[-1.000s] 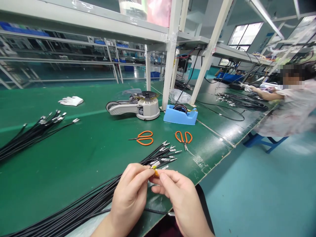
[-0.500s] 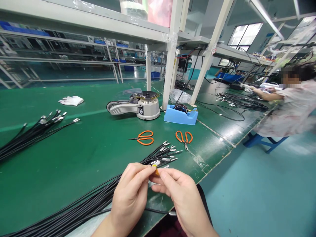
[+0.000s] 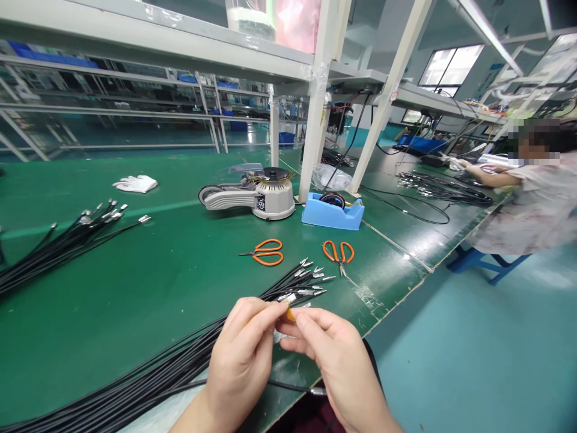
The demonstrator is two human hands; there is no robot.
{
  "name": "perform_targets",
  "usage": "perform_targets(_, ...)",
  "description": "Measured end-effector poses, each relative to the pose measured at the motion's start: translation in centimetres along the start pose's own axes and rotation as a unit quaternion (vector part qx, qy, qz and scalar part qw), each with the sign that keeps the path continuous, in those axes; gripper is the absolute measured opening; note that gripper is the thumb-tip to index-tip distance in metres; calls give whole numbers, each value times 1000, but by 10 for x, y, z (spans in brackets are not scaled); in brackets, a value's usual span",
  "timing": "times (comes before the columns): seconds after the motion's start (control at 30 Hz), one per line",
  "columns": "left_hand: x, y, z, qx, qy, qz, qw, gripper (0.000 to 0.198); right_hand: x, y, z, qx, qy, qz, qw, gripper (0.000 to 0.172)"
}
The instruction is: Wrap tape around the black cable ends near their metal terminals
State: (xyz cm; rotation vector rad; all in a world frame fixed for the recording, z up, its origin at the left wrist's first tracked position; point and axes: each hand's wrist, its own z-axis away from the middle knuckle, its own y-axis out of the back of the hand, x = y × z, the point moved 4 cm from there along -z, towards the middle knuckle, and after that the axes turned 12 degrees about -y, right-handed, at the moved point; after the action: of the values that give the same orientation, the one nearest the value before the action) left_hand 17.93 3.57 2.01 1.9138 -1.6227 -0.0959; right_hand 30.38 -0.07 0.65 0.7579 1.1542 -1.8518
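Observation:
A small piece of yellow tape is pinched between my two hands, just above the near edge of the bench. My left hand has thumb and forefinger closed on its left end. On the other end, the thumb and fingers of my right hand are pressed together. Behind and left of them lies a bundle of black cables with metal tips. One cable with a metal end passes below my hands, its middle partly hidden by my left hand.
Two orange-handled scissors lie beyond the cables. Farther back are a grey tape machine, a blue tape dispenser and shelf posts. A white glove and more cables lie left. A person sits at right.
The view has shifted slightly, so the bench objects appear a little farther right. My hands keep the same pinch on the yellow tape.

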Motion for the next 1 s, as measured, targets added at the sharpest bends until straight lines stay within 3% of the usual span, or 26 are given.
perform_targets(0.27,3,-1,-2,-5,3,-30,1000,35,1,1,0,-5,11,-4,1000,30)
perform_targets(0.6,-4,-7,-5,-32,102,-67,992,9,8,1,-9,49,49,8,998,31)
perform_targets(1.0,-3,-6,-8,-61,183,-24,981,21,6,-3,-11,79,96,64,990,26)
